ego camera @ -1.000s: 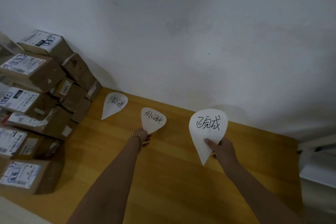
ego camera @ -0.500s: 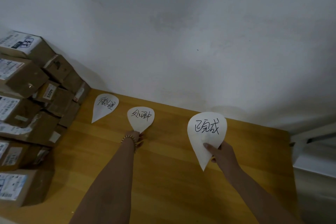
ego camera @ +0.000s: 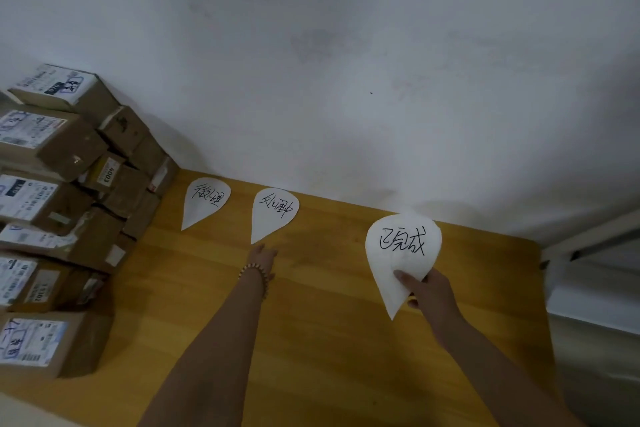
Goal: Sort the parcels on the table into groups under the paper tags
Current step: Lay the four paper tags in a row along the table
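Observation:
Three white teardrop paper tags with handwritten characters are at the back of the wooden table (ego camera: 311, 340). The left tag (ego camera: 204, 205) and the middle tag (ego camera: 273, 213) lie flat near the wall. My left hand (ego camera: 261, 255) reaches with straight fingers to the tip of the middle tag. My right hand (ego camera: 427, 291) pinches the lower part of the right tag (ego camera: 401, 250) and holds it tilted above the table. Several brown cardboard parcels (ego camera: 59, 218) with white labels are stacked at the left.
A white wall (ego camera: 346, 80) runs directly behind the table. The table's right edge (ego camera: 545, 305) drops off beside a white ledge and a grey surface. The parcel stack fills the table's left side up to the left tag.
My left hand has drawn back from under the middle tag's tip, and that tag now lies flat on the table. My right hand has carried the right tag a little farther right.

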